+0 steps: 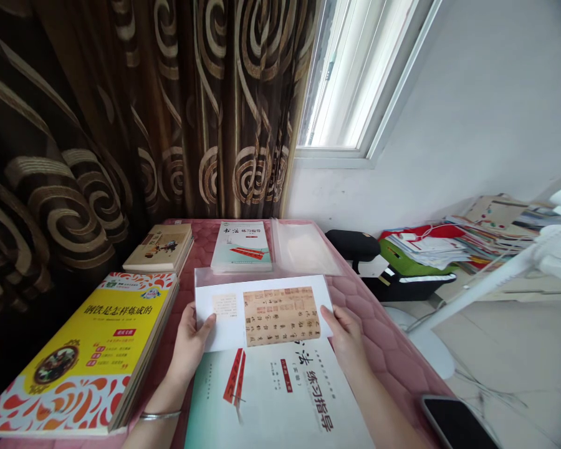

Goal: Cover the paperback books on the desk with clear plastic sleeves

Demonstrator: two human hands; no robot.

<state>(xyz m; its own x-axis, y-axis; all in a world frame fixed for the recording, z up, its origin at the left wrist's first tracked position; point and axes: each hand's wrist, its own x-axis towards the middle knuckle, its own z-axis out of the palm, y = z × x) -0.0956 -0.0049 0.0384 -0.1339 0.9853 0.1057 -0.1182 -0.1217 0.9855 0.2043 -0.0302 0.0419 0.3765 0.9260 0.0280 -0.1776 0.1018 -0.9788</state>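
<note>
Both of my hands hold a white sheet printed with tan calligraphy (280, 317) across the middle of the table. My left hand (190, 340) pinches its left end, thumb on top and fingers hidden beneath. At the right end, my right hand (348, 333) grips it with the thumb on the edge. A strip of clear plastic shows along the far edge. Below it lies a pale green calligraphy exercise book (266, 399), its top part covered by the sheet. Whether sheet and book are joined, I cannot tell.
A yellow book (98, 318) tops a stack at left, with a tan book (161, 246) behind. Farther back are a smaller calligraphy book (243, 243) and clear plastic covers (303, 246). A phone (455, 424) lies near the right edge, beside a white fan (486, 293).
</note>
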